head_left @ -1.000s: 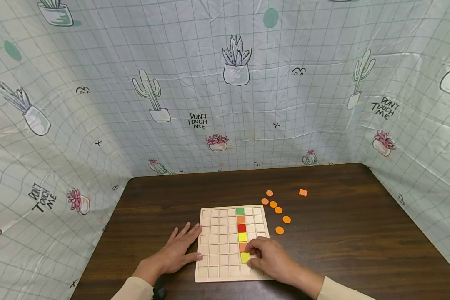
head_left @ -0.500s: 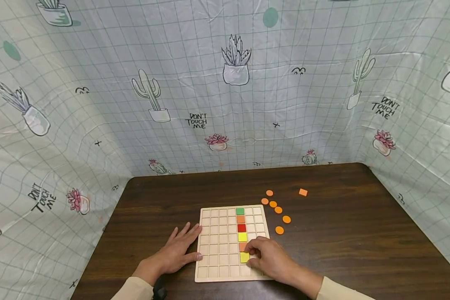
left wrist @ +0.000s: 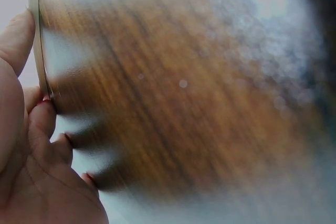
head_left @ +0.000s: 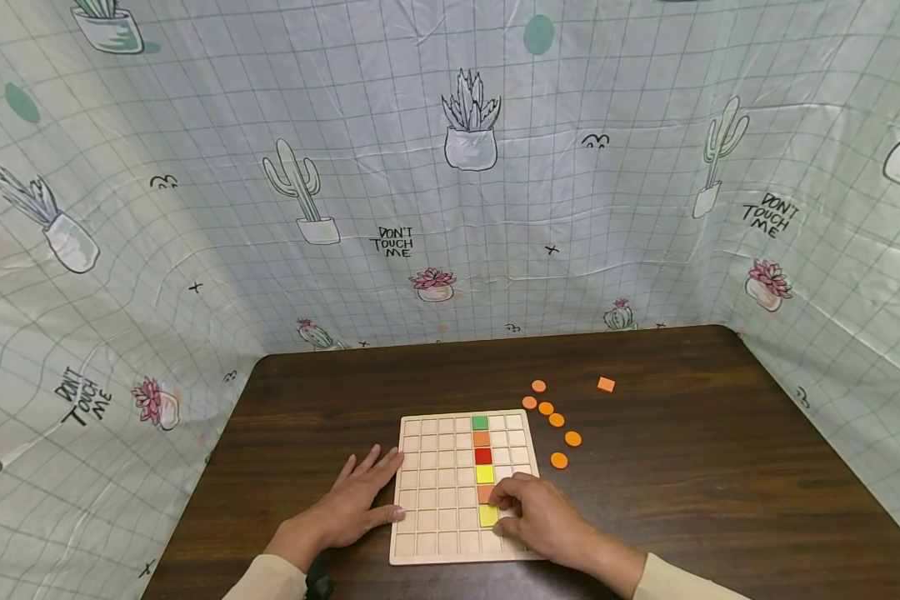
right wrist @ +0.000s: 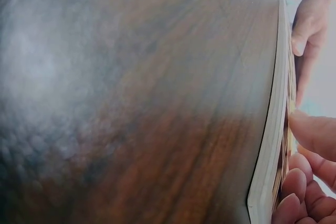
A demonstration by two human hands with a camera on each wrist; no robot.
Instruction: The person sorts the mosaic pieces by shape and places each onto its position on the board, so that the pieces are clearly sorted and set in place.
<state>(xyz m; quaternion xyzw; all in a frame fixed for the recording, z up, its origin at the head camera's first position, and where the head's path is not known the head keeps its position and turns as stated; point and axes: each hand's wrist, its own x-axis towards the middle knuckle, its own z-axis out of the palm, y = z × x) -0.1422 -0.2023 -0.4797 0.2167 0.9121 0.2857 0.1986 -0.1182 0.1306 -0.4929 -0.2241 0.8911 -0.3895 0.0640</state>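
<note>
A pale wooden grid board (head_left: 427,475) lies on the table with one column of coloured square tiles. From the far end these run green (head_left: 480,423), orange (head_left: 482,438), red (head_left: 483,456), yellow (head_left: 484,474), orange (head_left: 485,494) and yellow. My right hand (head_left: 543,517) is over the board's right side, its curled fingers and thumb pinching the nearest yellow tile (head_left: 488,517) at its right edge. Spread flat at the left edge, my left hand (head_left: 352,500) touches the board with its fingertips and thumb. The left wrist view shows that thumb (left wrist: 18,40) against the board's rim.
Several orange discs (head_left: 557,420) lie on the dark wooden table (head_left: 682,467) to the right of the board. Farther right is a loose orange square tile (head_left: 606,385). A printed curtain (head_left: 390,167) hangs behind the table and along both sides.
The yellow tile at my right hand has shifted slightly left and settled squarer in its column. Both hands stay almost where they were.
</note>
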